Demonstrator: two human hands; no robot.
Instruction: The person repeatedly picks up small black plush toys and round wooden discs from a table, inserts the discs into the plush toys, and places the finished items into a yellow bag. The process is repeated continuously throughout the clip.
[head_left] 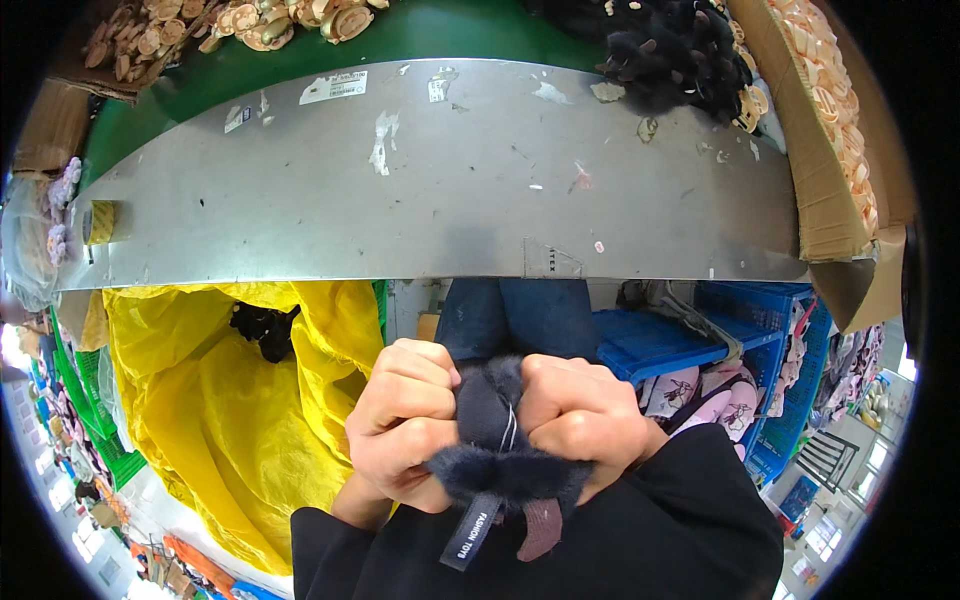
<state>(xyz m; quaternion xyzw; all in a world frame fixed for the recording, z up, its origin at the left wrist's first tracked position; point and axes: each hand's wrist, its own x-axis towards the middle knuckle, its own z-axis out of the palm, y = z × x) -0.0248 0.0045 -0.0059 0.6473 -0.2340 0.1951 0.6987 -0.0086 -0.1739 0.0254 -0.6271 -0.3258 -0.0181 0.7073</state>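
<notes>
Close to my body, below the table's front edge, I hold a small dark plush piece (490,410) with both hands. My left hand (402,420) is closed on its left side, and my right hand (585,415) grips the right side with curled fingers. Pale thread runs down the middle of the plush. A dark fabric label (470,532) and a brownish flap (541,528) hang from its lower edge. The parts of the plush inside my fists are hidden.
The metal table (350,210) spans ahead. On it lie dark plush pieces (670,60), a tape roll (100,222) and a carton of pale plastic parts (830,180). A yellow sack (230,430) gapes at left, dark pieces inside. Blue crates (690,340) stand at right.
</notes>
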